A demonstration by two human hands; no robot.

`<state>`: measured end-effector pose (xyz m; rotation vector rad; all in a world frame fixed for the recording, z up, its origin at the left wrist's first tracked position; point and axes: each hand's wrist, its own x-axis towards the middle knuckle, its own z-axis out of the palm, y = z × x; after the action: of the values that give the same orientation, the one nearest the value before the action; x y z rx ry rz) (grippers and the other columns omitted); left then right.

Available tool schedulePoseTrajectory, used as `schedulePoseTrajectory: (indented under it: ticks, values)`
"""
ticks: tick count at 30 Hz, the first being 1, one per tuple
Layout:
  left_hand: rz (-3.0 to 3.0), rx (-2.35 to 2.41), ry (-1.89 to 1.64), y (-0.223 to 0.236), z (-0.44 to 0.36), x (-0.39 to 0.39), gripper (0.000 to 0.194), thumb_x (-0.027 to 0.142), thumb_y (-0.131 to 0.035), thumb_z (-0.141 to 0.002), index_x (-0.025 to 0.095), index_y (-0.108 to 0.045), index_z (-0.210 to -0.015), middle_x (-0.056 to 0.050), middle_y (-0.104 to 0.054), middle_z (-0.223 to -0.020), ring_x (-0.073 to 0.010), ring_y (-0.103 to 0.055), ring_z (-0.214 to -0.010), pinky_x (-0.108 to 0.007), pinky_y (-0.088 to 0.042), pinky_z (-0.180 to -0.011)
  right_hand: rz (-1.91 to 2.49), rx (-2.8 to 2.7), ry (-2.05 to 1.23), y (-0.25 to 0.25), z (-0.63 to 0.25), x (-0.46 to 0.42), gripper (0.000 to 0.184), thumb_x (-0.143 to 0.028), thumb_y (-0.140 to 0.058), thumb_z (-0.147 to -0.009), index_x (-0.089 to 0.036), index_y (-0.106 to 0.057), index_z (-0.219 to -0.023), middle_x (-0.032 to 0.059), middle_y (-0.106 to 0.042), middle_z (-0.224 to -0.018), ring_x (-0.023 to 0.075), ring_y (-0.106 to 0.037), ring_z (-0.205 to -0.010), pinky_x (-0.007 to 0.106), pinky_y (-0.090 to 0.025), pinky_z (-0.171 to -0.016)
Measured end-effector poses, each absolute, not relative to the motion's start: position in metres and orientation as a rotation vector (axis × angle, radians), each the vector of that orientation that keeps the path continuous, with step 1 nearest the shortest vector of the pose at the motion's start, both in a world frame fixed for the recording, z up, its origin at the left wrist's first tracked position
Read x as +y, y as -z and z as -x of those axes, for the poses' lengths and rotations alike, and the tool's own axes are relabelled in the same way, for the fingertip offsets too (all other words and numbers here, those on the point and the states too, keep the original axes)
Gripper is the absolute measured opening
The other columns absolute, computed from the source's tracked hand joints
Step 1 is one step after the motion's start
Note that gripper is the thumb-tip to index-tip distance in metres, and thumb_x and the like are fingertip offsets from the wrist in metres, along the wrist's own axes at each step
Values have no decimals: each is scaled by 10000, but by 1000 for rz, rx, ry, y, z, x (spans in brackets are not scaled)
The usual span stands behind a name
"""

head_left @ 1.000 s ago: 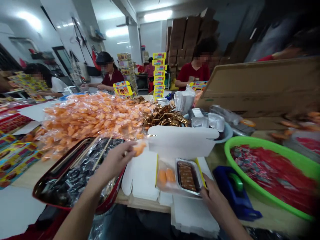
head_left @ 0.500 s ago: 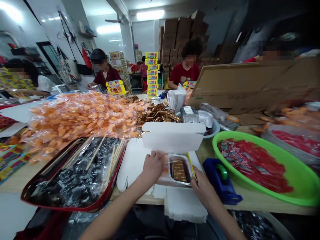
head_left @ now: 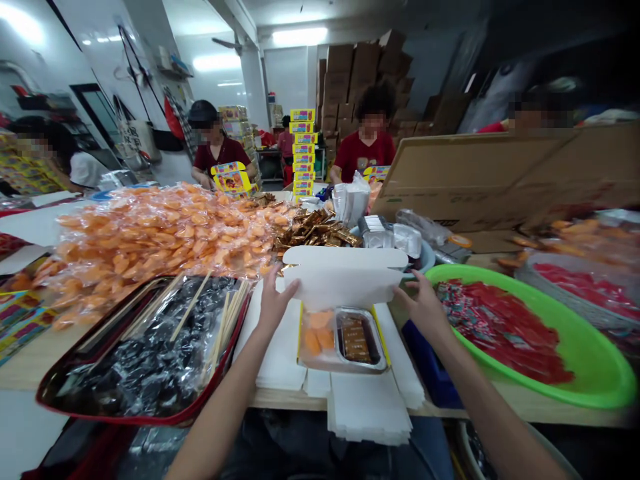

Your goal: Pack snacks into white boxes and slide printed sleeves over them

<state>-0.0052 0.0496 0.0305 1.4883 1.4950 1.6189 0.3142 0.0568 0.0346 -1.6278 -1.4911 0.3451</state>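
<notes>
An open white cardboard box (head_left: 345, 333) lies on a stack of flat box blanks at the table's front edge. Inside it are orange wrapped sweets (head_left: 316, 331) on the left and a foil tray of brown snack (head_left: 356, 339) on the right. Its raised lid flap (head_left: 345, 275) stands at the back. My left hand (head_left: 274, 302) grips the flap's left end. My right hand (head_left: 424, 303) holds the flap's right end, fingers curled on it.
A red tray of black wrapped pieces with wooden skewers (head_left: 145, 347) sits left. Behind it is a heap of orange sweets (head_left: 150, 233) and gold wrappers (head_left: 315, 230). A green basin of red packets (head_left: 530, 327) is right. A cardboard sheet (head_left: 480, 173) and several seated people are beyond.
My left hand carried an orange sweet into the box, then both hands left the box's contents and moved up to the ends of the lid flap.
</notes>
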Motion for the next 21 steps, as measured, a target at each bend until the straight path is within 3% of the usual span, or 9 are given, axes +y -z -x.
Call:
schedulePoseTrajectory:
  ticks: [3,5,9,14,17,21]
  values:
    - [-1360,1340,-1560,-33,-3,58,407,420,-651,-742,164,-601,-1055,-80,-634,-1047,-228,-572,-999,-364,-435,-891,1697,-1622,-420,-45,-311,74,469,-561,-470,-722,-146,-600,-898,42,-567,-667,197,-506,-591,306,-386,-555]
    - [-1270,1270,-1556,-32,-13,51,388,428,-639,-755,157,-597,-1030,-62,-653,-975,-202,-599,-908,-335,-466,-831,1721,-1688,-347,-47,-306,72,399,-542,-464,-740,-175,-603,-812,16,-532,-585,193,-499,-562,295,-361,-543]
    - [-1253,1168,-1465,-28,-32,23,434,440,-568,-815,196,-516,-1170,-66,-602,-1156,-205,-564,-1060,-327,-453,-900,1679,-1804,-324,-46,-289,50,367,-434,-398,-810,-185,-575,-1014,13,-574,-603,192,-545,-547,285,-379,-556]
    - [-1429,1153,-1258,-17,-35,0,530,472,-405,-894,211,-349,-1353,-81,-450,-1374,-213,-423,-1265,-334,-376,-1027,1586,-1921,-388,-40,-277,24,346,-407,-289,-876,-189,-556,-857,46,-595,-633,206,-587,-601,301,-419,-598]
    - [-1509,1164,-1178,-7,-25,-3,563,504,-376,-894,199,-332,-1366,-96,-407,-1408,-223,-385,-1296,-354,-359,-1049,1548,-1929,-375,-31,-280,15,375,-425,-276,-896,-197,-565,-821,75,-626,-700,229,-605,-694,336,-451,-672]
    - [-1681,1133,-1145,4,-14,-6,550,486,-376,-902,198,-327,-1367,-92,-283,-1476,-231,-201,-1385,-385,-209,-1134,1472,-1924,-459,-17,-287,8,408,-432,-276,-916,-189,-596,-987,106,-663,-937,252,-599,-929,387,-450,-846]
